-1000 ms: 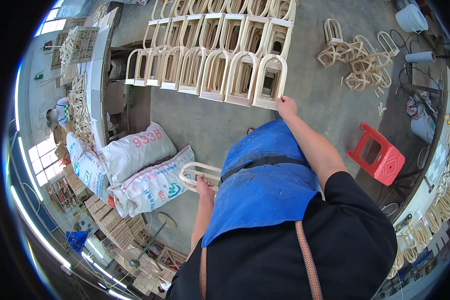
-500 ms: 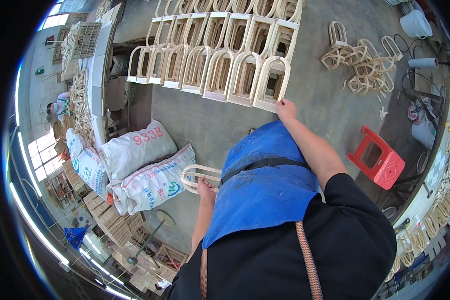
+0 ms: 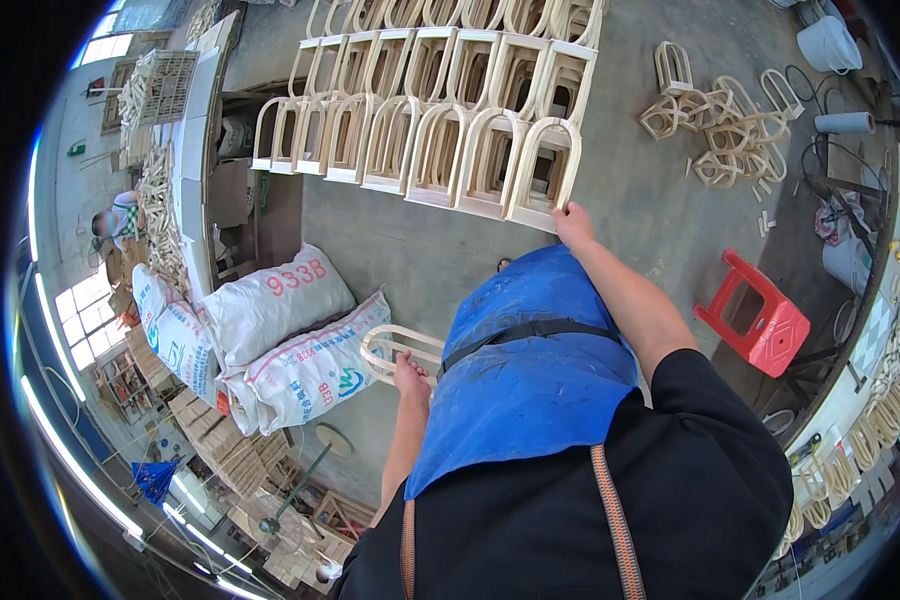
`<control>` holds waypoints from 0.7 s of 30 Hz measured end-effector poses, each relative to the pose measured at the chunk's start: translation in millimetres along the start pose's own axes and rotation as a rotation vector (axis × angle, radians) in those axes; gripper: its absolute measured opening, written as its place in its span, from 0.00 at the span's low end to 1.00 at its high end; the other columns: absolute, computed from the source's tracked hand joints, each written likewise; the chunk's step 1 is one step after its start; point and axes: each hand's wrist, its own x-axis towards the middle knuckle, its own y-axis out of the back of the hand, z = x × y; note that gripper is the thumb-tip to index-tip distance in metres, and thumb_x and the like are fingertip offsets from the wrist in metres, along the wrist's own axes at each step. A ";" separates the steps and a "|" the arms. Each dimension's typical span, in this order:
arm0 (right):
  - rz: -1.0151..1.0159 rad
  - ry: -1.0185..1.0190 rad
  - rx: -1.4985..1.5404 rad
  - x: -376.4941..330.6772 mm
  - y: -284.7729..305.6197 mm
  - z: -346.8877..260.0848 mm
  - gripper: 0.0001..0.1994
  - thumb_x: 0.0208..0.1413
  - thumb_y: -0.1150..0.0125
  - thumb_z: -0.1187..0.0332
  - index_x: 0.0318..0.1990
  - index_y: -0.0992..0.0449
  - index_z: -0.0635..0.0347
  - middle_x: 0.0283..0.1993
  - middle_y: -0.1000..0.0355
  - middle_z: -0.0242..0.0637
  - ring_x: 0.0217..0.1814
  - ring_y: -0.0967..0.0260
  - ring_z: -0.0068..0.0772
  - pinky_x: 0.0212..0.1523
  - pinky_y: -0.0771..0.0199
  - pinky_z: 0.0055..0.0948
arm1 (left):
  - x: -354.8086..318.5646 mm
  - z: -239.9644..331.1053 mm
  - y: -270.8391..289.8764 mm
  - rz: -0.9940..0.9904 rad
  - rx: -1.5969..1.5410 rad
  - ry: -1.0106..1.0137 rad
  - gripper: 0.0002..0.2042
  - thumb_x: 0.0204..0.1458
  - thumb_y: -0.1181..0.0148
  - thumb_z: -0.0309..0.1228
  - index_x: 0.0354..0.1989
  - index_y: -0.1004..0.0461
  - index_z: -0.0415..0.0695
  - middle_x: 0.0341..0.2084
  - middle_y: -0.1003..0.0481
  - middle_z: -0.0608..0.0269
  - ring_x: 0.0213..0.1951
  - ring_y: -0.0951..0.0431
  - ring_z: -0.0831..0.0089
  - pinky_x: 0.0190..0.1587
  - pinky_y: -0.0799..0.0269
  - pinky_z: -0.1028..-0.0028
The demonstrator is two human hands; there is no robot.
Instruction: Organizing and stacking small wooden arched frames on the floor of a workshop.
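My left hand [image 3: 410, 377] grips a pale arched wooden frame [image 3: 378, 352] beside my blue apron [image 3: 530, 370], at hip height. Part of this frame is hidden by the hand and the apron. Farther forward, my right hand [image 3: 573, 224] pinches the bottom corner of another arched wooden frame [image 3: 532, 213], at the near right end of a stack. That stack [image 3: 435, 190] holds several rows of such frames, standing arch-up and nested close together.
Full white woven sacks [image 3: 270, 300] lie at left, below a long workbench [image 3: 198, 140]. A red plastic stool [image 3: 778, 338] stands at right. Loose wooden frames [image 3: 715, 125] are heaped on the floor [image 3: 620, 170] at far right. A fan [image 3: 332, 440] stands at lower left. Another person [image 3: 122, 220] is at far left.
Both hands keep their grips and have hardly moved. The whole view has shifted very slightly.
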 end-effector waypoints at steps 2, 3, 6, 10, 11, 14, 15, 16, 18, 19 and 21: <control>-0.004 0.005 0.001 2.1 0.4 -3.0 0.12 0.60 0.44 0.61 0.36 0.26 0.63 0.33 0.26 0.42 0.33 0.31 0.42 0.40 0.29 0.38 | 0.4 1.0 -0.8 -0.003 -0.005 -0.001 0.08 0.59 0.43 0.38 0.38 0.25 0.48 0.17 0.39 0.73 0.17 0.40 0.81 0.20 0.41 0.78; -0.026 -0.024 0.006 1.8 1.4 -6.4 0.12 0.60 0.44 0.61 0.38 0.26 0.63 0.35 0.25 0.44 0.36 0.30 0.44 0.42 0.28 0.39 | 0.1 1.0 -0.2 0.004 -0.008 -0.004 0.08 0.59 0.43 0.38 0.37 0.25 0.48 0.17 0.39 0.73 0.17 0.40 0.80 0.20 0.41 0.78; -0.089 -0.110 0.020 -1.1 4.3 -15.9 0.14 0.60 0.44 0.59 0.42 0.25 0.63 0.40 0.23 0.48 0.43 0.25 0.50 0.47 0.26 0.41 | -1.4 0.7 1.6 0.024 -0.016 -0.014 0.08 0.58 0.43 0.38 0.37 0.25 0.48 0.17 0.38 0.73 0.17 0.40 0.80 0.20 0.41 0.78; -0.057 -0.114 0.062 -1.6 7.6 -14.1 0.15 0.58 0.43 0.58 0.42 0.26 0.63 0.40 0.23 0.47 0.43 0.25 0.50 0.47 0.26 0.40 | -6.1 2.7 -3.8 0.031 -0.019 -0.019 0.08 0.58 0.43 0.38 0.37 0.25 0.48 0.17 0.38 0.73 0.17 0.40 0.80 0.20 0.41 0.78; -0.048 -0.116 0.076 -1.4 8.2 -13.6 0.16 0.58 0.43 0.58 0.42 0.26 0.63 0.40 0.23 0.47 0.43 0.25 0.49 0.47 0.26 0.40 | -7.1 2.9 -5.3 0.035 -0.019 -0.020 0.08 0.58 0.43 0.38 0.37 0.25 0.48 0.17 0.38 0.73 0.17 0.40 0.80 0.20 0.41 0.78; -0.044 -0.107 0.066 -6.1 7.5 -18.6 0.16 0.58 0.42 0.58 0.42 0.26 0.64 0.40 0.24 0.47 0.43 0.25 0.49 0.47 0.26 0.39 | -9.2 1.8 -3.8 0.051 -0.028 -0.019 0.08 0.58 0.43 0.38 0.36 0.25 0.48 0.17 0.38 0.73 0.17 0.39 0.80 0.20 0.41 0.78; -0.042 -0.105 0.061 -7.3 7.0 -20.1 0.17 0.57 0.42 0.57 0.42 0.26 0.64 0.40 0.24 0.47 0.43 0.25 0.49 0.46 0.25 0.39 | -9.6 1.3 -3.1 0.060 -0.030 -0.017 0.08 0.58 0.43 0.38 0.36 0.25 0.47 0.17 0.38 0.73 0.17 0.39 0.80 0.20 0.41 0.78; -0.040 -0.104 0.056 -7.9 6.1 -21.7 0.17 0.57 0.42 0.57 0.42 0.26 0.64 0.39 0.24 0.47 0.43 0.25 0.49 0.46 0.25 0.39 | -10.0 0.7 -2.1 0.069 -0.031 -0.016 0.08 0.58 0.43 0.38 0.36 0.25 0.47 0.17 0.38 0.72 0.17 0.39 0.80 0.20 0.41 0.78; -0.041 -0.107 0.058 -3.6 6.0 -19.3 0.17 0.57 0.41 0.57 0.42 0.26 0.64 0.39 0.24 0.47 0.43 0.25 0.49 0.46 0.25 0.39 | -9.5 1.3 -4.0 0.068 -0.033 -0.016 0.08 0.58 0.43 0.38 0.36 0.25 0.47 0.17 0.38 0.72 0.17 0.40 0.80 0.20 0.41 0.78; -0.043 -0.112 0.059 -1.7 5.7 -17.5 0.18 0.57 0.41 0.57 0.43 0.26 0.65 0.39 0.24 0.47 0.43 0.25 0.49 0.46 0.25 0.39 | -9.1 1.4 -4.7 0.070 -0.033 -0.015 0.08 0.58 0.43 0.38 0.36 0.25 0.47 0.17 0.38 0.72 0.17 0.40 0.80 0.19 0.41 0.77; -0.050 -0.125 0.061 1.6 4.5 -13.0 0.19 0.56 0.41 0.56 0.44 0.26 0.65 0.39 0.24 0.47 0.43 0.25 0.48 0.46 0.25 0.39 | -8.2 1.0 -5.4 0.074 -0.032 -0.012 0.08 0.57 0.43 0.38 0.35 0.25 0.47 0.17 0.38 0.72 0.16 0.40 0.80 0.19 0.41 0.77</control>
